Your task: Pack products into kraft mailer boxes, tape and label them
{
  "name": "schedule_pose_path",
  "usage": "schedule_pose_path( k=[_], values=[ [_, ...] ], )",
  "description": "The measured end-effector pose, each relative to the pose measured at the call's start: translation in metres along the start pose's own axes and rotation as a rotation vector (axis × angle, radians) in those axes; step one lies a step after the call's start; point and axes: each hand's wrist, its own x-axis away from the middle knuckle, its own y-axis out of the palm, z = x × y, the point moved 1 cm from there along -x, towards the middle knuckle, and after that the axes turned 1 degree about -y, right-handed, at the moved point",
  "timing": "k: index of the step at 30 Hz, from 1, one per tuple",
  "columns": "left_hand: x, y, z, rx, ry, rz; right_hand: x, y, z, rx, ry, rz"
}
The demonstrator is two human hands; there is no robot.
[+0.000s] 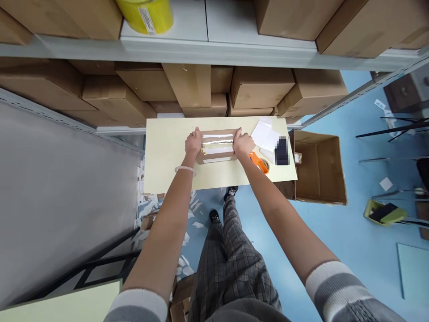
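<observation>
We've got a shelf rack (187,51) packed with brown boxes (263,87), contents not visible; desk (164,154) in front of it; open carton (330,167) just beside the desk's right end, small white item (298,158) inside; green bin (397,216) on the floor further right, dark item (384,211) in it; small cardboard box (217,151) on the desk, shiny strip along its top, inside not visible; our left grip (193,142) and right grip (243,143) clamp its opposite ends; orange tape dispenser (258,162) near our right grip.
</observation>
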Motion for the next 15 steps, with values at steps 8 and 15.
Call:
schedule_pose_path(
  k=[8, 15],
  values=[
    [0.009, 0.006, 0.01, -0.159, 0.019, 0.252, 0.001, -0.002, -0.003, 0.029, -0.083, 0.092],
    [0.017, 0.008, 0.016, -0.335, -0.01, 0.35, -0.001, 0.002, -0.001, 0.003, -0.064, 0.064]
  ],
)
